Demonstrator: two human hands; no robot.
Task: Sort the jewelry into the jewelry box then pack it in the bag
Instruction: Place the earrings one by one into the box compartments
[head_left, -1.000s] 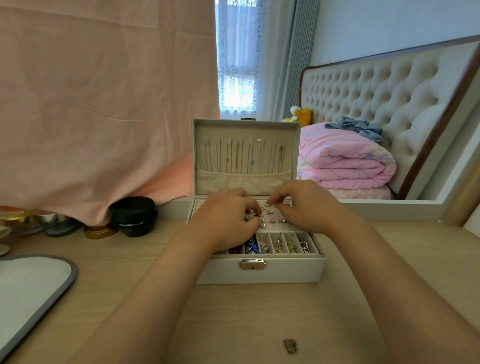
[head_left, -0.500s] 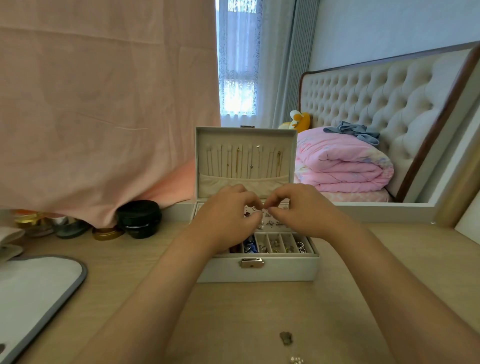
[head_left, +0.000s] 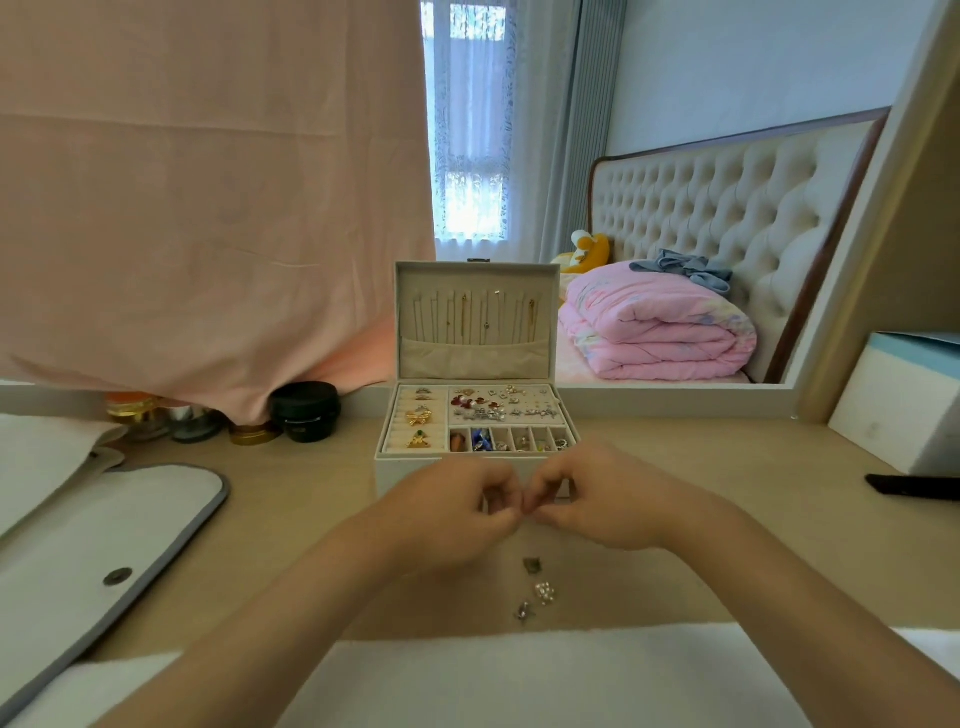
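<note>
The white jewelry box (head_left: 385, 458) stands open on the wooden table, its lid (head_left: 475, 322) upright with necklaces hung inside. Rings, brooches and earrings fill its tray and small compartments. My left hand (head_left: 457, 514) and my right hand (head_left: 602, 504) hover just in front of the box. Their curled fingertips meet and pinch a tiny jewelry piece that is mostly hidden. Three loose pieces lie on the table nearer me: a dark one (head_left: 532, 565), a pearl cluster (head_left: 544, 592) and a silver one (head_left: 523, 611). The white bag (head_left: 104, 519) with grey trim lies at the left.
A black jar (head_left: 306, 410) and small gold-lidded pots stand left of the box under a pink cloth. A white and blue box (head_left: 904, 400) and a flat black object (head_left: 909, 487) sit at the right. White fabric (head_left: 519, 675) covers the near table edge.
Both hands have drawn back from over the box's tray to the table in front of it, fingertips still together. The tray's contents are now uncovered.
</note>
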